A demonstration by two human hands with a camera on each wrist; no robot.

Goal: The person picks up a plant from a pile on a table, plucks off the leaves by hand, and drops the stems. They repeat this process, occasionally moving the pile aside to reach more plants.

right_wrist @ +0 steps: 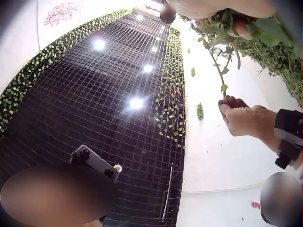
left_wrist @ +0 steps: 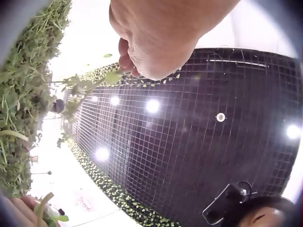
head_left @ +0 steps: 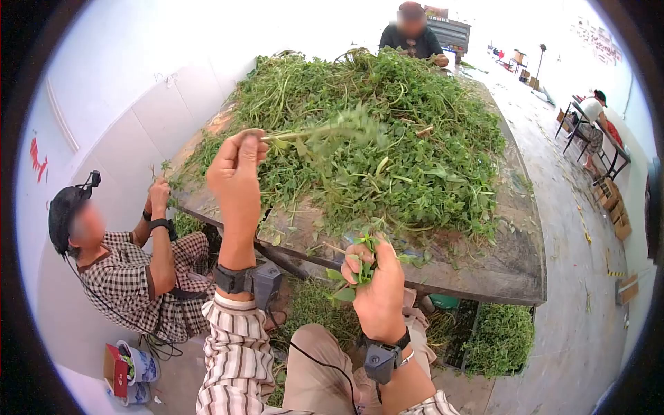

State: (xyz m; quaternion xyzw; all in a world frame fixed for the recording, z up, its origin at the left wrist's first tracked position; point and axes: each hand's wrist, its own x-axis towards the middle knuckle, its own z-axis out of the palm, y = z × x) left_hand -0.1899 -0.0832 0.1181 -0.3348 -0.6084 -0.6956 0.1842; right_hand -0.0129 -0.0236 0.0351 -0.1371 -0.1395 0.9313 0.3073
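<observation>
My left hand (head_left: 235,166) is raised over the near left side of the table, pinching a leafy green stem (head_left: 325,133) between thumb and fingertips. The stem points right, and its leafy end is blurred. Lower and to the right, at the table's front edge, my right hand (head_left: 380,283) curls round a small bunch of leafy sprigs (head_left: 362,275). Leaves poke out between its fingers. Behind both hands a broad heap of cut greens (head_left: 422,166) covers much of the table. In the right wrist view the pinching left hand (right_wrist: 244,118) shows below the bunch.
The dark table (head_left: 515,266) has its front edge close before my knees. A person (head_left: 138,270) sits at the left, another (head_left: 413,34) at the far end. Under the table stands a crate of greens (head_left: 498,339); more greens (head_left: 311,311) lie by my legs. A bucket (head_left: 142,363) stands lower left.
</observation>
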